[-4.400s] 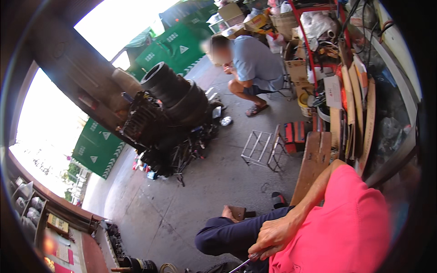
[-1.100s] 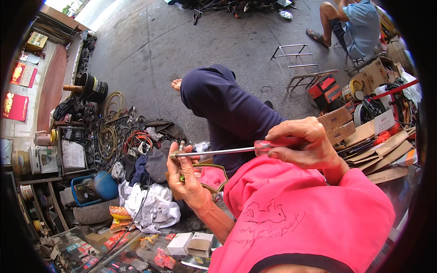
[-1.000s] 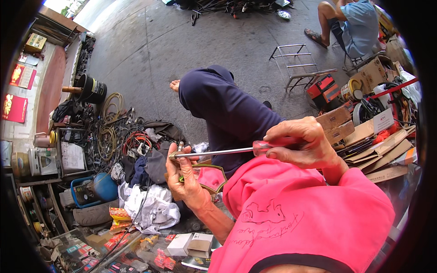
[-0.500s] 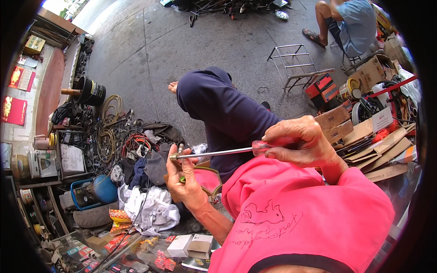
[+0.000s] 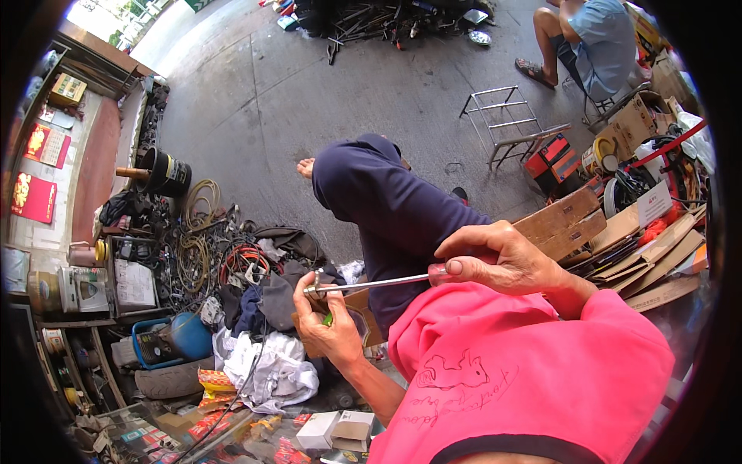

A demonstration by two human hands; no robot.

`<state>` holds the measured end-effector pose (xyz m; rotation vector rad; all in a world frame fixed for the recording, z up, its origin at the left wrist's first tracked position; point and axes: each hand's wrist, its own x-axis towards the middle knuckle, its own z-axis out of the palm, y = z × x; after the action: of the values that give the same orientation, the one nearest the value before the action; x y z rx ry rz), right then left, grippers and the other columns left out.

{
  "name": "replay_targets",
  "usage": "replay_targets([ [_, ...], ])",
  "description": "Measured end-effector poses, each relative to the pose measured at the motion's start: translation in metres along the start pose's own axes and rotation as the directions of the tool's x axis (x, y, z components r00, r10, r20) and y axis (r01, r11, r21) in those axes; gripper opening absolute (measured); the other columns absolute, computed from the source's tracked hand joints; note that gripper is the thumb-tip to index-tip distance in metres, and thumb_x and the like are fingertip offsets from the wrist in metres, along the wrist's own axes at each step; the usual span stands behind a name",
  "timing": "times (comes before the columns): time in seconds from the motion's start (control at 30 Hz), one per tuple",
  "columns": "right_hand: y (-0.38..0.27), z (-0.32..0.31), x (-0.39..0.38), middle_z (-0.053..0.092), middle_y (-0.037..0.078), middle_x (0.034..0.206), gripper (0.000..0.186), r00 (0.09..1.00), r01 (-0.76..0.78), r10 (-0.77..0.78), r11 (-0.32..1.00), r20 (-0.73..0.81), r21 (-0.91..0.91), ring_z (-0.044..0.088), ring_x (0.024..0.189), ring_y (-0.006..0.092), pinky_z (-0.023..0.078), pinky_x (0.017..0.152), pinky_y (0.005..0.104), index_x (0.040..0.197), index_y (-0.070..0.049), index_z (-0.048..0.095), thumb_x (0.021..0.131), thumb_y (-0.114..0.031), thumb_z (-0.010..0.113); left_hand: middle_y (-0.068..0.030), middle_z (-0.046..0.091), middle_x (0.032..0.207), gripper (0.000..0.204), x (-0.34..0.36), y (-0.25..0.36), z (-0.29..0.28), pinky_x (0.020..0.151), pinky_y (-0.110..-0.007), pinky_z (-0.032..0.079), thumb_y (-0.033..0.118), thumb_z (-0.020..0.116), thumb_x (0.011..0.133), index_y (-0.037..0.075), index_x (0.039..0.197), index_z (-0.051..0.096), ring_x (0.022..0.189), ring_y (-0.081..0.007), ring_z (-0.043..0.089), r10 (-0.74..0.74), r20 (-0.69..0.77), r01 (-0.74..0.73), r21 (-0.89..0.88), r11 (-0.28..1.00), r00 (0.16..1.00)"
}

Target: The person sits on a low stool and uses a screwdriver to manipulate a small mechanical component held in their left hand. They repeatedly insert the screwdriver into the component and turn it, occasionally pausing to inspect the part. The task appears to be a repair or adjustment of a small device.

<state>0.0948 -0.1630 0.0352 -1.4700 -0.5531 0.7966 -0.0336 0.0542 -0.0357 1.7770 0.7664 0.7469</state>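
Observation:
My right hand (image 5: 506,259) is closed round the handle of a screwdriver (image 5: 371,284), thumb and forefinger at the handle's front. The handle is clear reddish plastic, mostly covered by my fingers. Its long steel shaft points left and reaches a small brass-coloured metal fitting (image 5: 316,285). Thumb and fingers of my left hand (image 5: 328,329) pinch that fitting. Whether the tip sits inside the fitting or only against it, I cannot tell. Something small and bright green (image 5: 328,319) shows at my left palm. Both hands are above my lap, beside dark blue trousers (image 5: 379,185).
Cables and hoses (image 5: 197,232), rags (image 5: 267,367) and a blue rounded machine (image 5: 182,340) lie at the left. Small boxes (image 5: 352,429) stand at the near edge. A metal stool frame (image 5: 506,124), cardboard (image 5: 665,263) and a seated person (image 5: 603,50) are at the right.
The whole view has shifted slightly. My right hand's fingers have changed position on the screwdriver, covering more of its handle. The shaft still meets the fitting in my left hand.

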Motion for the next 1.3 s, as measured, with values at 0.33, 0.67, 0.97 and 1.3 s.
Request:
replay_targets([
  [0.33, 0.028, -0.006, 0.002, 0.064, 0.006, 0.080, 0.046, 0.919, -0.310, 0.276, 0.947, 0.282, 0.082, 0.054, 0.063, 0.0088, 0.045, 0.059, 0.0232, 0.111, 0.003, 0.062, 0.095, -0.040, 0.055, -0.0002, 0.056, 0.078, 0.022, 0.006, 0.002, -0.005, 0.061, -0.020, 0.043, -0.003, 0.051, 0.088, 0.002, 0.108, 0.058, 0.066, -0.0064, 0.049, 0.116, -0.011, -0.112, 0.175, 0.978, 0.993],
  [0.67, 0.027, -0.005, 0.001, 0.069, 0.011, 0.093, 0.038, 0.964, -0.036, 0.088, 0.978, 0.251, -0.204, 0.065, 0.081, 0.0170, 0.050, 0.070, 0.0301, 0.109, 0.000, 0.064, 0.094, -0.034, 0.056, -0.0060, 0.058, 0.075, 0.015, 0.009, 0.003, -0.012, 0.063, -0.031, 0.044, 0.004, 0.058, 0.089, 0.002, 0.104, 0.060, 0.066, -0.0139, 0.052, 0.093, -0.011, -0.088, 0.223, 0.971, 0.996],
  [0.97, 0.023, 0.006, -0.010, 0.058, 0.006, 0.065, 0.024, 0.865, 0.456, -0.467, 0.581, 0.183, -0.674, 0.062, 0.053, 0.0236, 0.045, 0.044, 0.0337, 0.104, -0.009, 0.062, 0.084, -0.022, 0.067, -0.0028, 0.056, 0.074, 0.014, 0.007, -0.002, -0.010, 0.061, -0.025, 0.043, 0.003, 0.056, 0.091, 0.000, 0.104, 0.059, 0.066, -0.0104, 0.051, 0.061, 0.010, -0.061, 0.183, 0.981, 0.998],
  [1.3, 0.015, 0.000, -0.005, 0.067, 0.007, 0.076, 0.022, 0.858, 0.472, -0.500, 0.683, 0.115, -0.558, 0.066, 0.062, 0.0226, 0.052, 0.053, 0.0307, 0.099, -0.005, 0.066, 0.079, -0.013, 0.071, -0.0041, 0.061, 0.084, 0.030, 0.002, -0.003, -0.005, 0.064, -0.022, 0.046, 0.002, 0.055, 0.088, 0.003, 0.118, 0.057, 0.070, -0.0081, 0.053, -0.001, -0.003, 0.002, 0.086, 0.996, 1.000],
])
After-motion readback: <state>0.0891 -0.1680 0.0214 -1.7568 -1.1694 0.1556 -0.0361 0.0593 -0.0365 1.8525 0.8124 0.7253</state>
